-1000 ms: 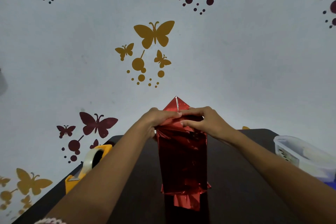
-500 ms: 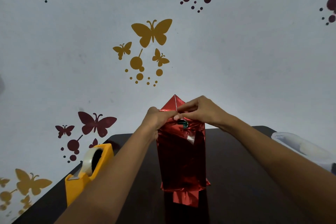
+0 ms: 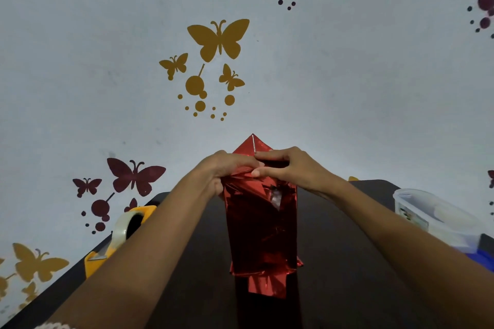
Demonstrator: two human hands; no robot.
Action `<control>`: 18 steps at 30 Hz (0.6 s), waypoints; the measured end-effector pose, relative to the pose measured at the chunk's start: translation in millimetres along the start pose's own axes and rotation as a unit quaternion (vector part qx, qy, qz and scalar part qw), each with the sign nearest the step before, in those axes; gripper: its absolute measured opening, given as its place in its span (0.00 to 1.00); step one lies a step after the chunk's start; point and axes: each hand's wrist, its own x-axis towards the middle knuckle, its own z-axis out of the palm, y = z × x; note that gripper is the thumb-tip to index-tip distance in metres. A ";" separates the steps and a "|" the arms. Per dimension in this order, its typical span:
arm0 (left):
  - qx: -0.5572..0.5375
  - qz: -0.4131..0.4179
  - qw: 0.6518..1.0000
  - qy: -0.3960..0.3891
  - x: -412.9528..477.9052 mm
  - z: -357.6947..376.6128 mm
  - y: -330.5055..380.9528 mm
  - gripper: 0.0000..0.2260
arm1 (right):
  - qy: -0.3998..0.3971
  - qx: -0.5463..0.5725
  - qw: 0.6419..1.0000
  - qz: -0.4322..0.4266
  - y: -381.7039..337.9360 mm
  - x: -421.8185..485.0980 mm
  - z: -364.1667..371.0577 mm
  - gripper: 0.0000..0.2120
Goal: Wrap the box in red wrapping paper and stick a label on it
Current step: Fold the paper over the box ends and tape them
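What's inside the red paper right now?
Only a pale bit, possibly the box, shows through a gap near the top. The paper, left hand and right hand hide the rest.

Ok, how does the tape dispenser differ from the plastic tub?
The tape dispenser is opaque yellow and sits left of the wrapped box; the plastic tub is clear and sits right. The dispenser holds a tape roll; the tub's contents are unclear. Both rest on the dark table, untouched.
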 end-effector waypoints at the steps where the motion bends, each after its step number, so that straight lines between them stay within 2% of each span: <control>1: 0.000 0.006 1.000 0.005 -0.2 0.6 -0.4 0.05 | -0.005 -0.002 1.000 0.002 0.6 0.9 -0.4 0.28; 3: -0.002 0.016 1.000 0.015 1.8 1.0 -1.9 0.08 | -0.029 0.002 1.000 0.006 0.0 2.7 -3.9 0.27; 6: -0.007 0.029 0.999 0.024 5.6 0.5 -6.1 0.21 | -0.061 0.017 0.998 0.014 -3.9 4.1 -14.2 0.24; 10: -0.002 0.038 0.999 0.025 4.7 0.8 -8.6 0.23 | -0.077 0.006 0.997 0.007 -4.5 6.7 -22.6 0.23; 14: -0.011 0.038 0.999 0.018 4.3 -0.4 -7.4 0.31 | -0.081 -0.050 0.995 0.002 -3.3 10.1 -17.5 0.27; 18: -0.009 0.040 0.999 0.016 5.8 -0.7 -4.8 0.30 | -0.071 -0.063 0.995 0.006 3.9 10.5 -11.6 0.31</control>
